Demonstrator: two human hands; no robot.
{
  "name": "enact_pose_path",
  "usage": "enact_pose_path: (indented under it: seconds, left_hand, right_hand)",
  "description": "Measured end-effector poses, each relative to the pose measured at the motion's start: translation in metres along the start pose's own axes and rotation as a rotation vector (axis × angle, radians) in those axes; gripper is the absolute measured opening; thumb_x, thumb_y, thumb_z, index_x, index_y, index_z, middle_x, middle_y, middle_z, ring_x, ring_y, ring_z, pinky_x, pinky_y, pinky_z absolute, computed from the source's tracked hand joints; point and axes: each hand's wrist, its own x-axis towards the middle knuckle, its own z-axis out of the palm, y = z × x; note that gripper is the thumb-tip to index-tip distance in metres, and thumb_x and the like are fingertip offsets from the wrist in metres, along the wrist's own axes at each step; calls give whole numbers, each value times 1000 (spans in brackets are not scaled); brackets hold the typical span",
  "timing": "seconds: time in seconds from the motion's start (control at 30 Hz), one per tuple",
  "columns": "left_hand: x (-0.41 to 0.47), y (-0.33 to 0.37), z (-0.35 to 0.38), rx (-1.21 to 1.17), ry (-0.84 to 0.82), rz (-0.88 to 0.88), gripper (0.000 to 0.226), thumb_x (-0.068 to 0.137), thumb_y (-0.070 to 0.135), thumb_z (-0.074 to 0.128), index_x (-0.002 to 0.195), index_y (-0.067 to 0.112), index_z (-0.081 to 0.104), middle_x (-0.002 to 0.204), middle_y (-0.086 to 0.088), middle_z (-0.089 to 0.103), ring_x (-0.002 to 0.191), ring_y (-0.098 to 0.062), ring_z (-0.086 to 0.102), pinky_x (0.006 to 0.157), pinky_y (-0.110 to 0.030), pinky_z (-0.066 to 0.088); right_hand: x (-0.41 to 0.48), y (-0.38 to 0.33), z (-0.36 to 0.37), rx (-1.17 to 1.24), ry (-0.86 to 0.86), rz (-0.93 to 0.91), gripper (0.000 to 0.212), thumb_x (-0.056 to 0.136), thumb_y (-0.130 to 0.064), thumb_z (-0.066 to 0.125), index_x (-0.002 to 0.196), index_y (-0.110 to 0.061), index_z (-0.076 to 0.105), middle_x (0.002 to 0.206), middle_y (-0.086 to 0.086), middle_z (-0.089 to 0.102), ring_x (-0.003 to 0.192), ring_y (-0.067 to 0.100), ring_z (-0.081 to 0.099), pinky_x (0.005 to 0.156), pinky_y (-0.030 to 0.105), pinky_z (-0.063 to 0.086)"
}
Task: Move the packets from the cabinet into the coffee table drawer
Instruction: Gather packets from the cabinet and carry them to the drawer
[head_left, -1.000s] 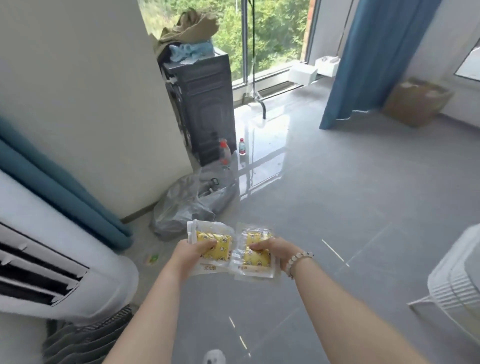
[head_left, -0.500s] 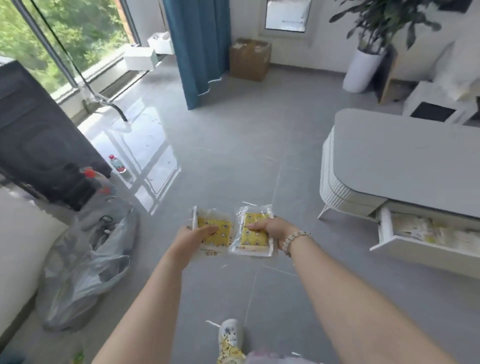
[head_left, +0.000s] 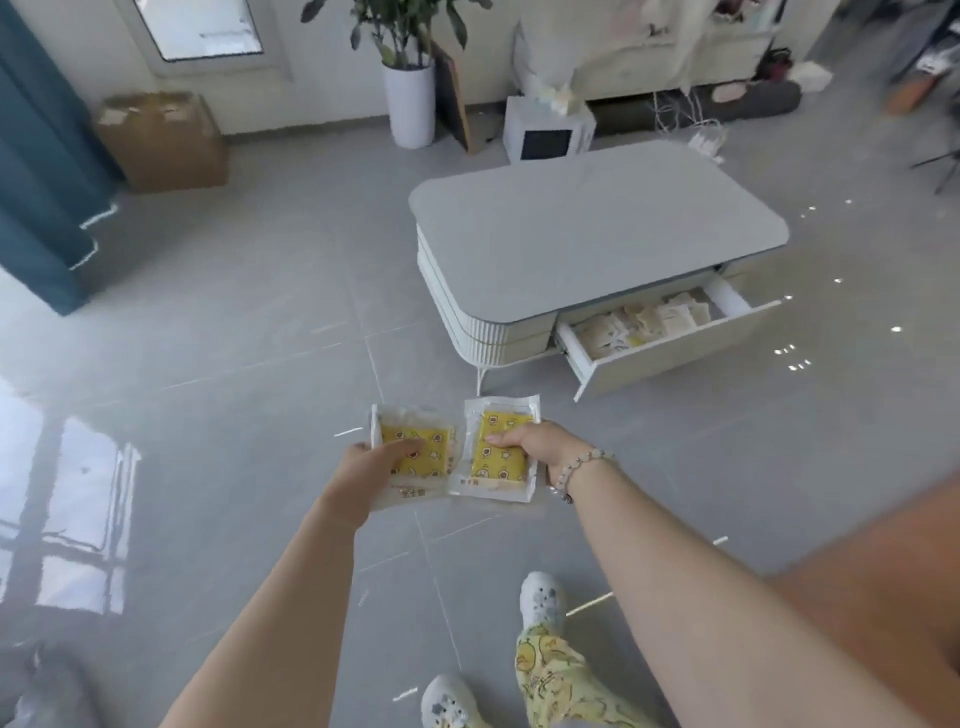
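Observation:
I hold two clear packets with yellow printed contents in front of me, above the grey floor. My left hand (head_left: 375, 467) grips the left packet (head_left: 418, 444), thumb on top. My right hand (head_left: 540, 449) grips the right packet (head_left: 501, 452), and a bead bracelet sits on that wrist. Ahead and to the right stands the white coffee table (head_left: 597, 228). Its drawer (head_left: 670, 345) is pulled open toward me and holds several pale packets. The cabinet is out of view.
A cardboard box (head_left: 161, 137) sits by the blue curtain (head_left: 36, 171) at the left. A potted plant (head_left: 408, 98) and a small white cube unit (head_left: 548, 130) stand behind the table. My feet in white clogs (head_left: 540, 597) are on the open tiled floor.
My view has swung right, away from the window and black cabinet, bringing the whole coffee table and open drawer into view. Both hands still hold their packets the same way.

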Motion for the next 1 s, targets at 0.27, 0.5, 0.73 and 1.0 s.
enact_pose_path:
  seconds: [0.27,0.5,0.73,1.0]
  left_hand:
    - [32,33,93,193,-187,-15,19,80,20,72,80,8,57,74,-6,63,63,-20,60,57,-27,48]
    - [56,70,168,301,-254,-3,24,78,20,74,92,7,61,82,-9,69,70,-24,65,71,-33,54]
    - [64,101,271,371,-320,38,18,79,18,73,90,10,61,84,-8,68,69,-23,64,62,-29,52]
    - [78,121,350,455,-338,62,19,78,20,74,89,11,62,84,-7,68,71,-24,65,65,-31,53]
  right_hand:
    - [0,-2,-89,115,170,-1,5,82,-7,69,85,-10,66,86,5,69,89,21,65,101,38,46]
    - [12,-19,-159,241,230,-25,6,82,-5,68,84,-10,66,87,6,69,85,21,66,95,38,50]
    - [24,-32,-257,254,284,17,22,73,-18,76,93,-12,70,95,7,74,96,25,69,97,45,49]
    - [35,-40,-326,250,314,52,37,64,-27,77,94,-8,69,95,10,74,92,30,70,91,47,53]
